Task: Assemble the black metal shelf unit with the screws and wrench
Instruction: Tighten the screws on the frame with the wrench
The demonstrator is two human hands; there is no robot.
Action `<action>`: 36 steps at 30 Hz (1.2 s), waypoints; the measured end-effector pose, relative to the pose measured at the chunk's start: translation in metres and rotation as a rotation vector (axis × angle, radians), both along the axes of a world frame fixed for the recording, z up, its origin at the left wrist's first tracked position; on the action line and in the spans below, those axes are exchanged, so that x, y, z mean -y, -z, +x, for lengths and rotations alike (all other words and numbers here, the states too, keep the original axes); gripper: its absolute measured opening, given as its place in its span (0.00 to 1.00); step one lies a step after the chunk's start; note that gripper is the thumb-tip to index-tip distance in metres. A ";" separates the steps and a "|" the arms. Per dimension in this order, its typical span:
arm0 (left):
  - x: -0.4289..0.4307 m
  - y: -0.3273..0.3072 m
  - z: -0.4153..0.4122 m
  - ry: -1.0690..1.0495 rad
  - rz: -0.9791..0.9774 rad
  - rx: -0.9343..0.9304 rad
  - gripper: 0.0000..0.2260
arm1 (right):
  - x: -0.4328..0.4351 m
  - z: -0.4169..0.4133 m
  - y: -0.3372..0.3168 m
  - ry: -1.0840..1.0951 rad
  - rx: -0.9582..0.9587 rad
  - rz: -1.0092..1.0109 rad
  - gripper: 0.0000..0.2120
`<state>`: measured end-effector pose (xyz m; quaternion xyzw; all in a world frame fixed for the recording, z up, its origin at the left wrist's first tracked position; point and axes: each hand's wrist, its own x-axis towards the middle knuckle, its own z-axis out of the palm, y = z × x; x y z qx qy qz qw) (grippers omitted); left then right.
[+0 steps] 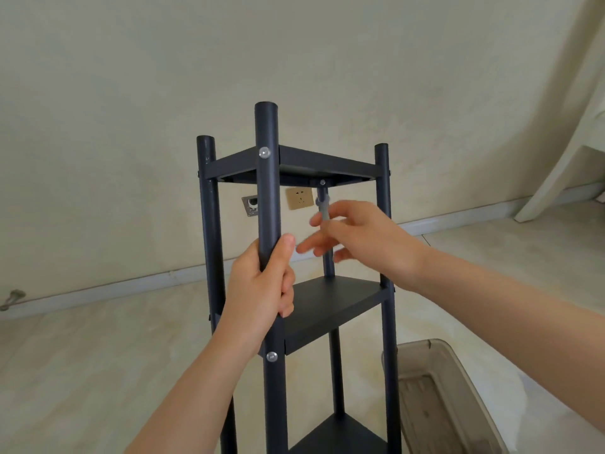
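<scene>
Gripping the front post (268, 191) of the shelf unit (330, 306) in the left hand (262, 283), pinching a grey wrench (323, 208) in the right hand (360, 237) behind that post.

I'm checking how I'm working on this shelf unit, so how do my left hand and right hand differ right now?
The left hand wraps round the front post; the right hand pinches a small grey wrench. The left hand is on the unit's near side; the right hand reaches in between the top shelf and middle shelf, near the back post. The left hand looks sharp; the right hand's fingers are blurred. Both are bare.
</scene>
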<state>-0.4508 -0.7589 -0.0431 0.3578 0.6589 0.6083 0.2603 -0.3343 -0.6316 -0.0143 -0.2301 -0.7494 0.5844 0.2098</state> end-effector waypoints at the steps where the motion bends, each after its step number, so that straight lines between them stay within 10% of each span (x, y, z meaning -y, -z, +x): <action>1: -0.001 0.000 0.000 0.002 0.007 0.016 0.24 | 0.001 -0.004 -0.002 -0.003 -0.019 0.037 0.10; 36: 0.007 -0.003 -0.018 0.053 -0.034 0.106 0.28 | 0.006 -0.042 -0.026 0.107 -0.141 -0.034 0.10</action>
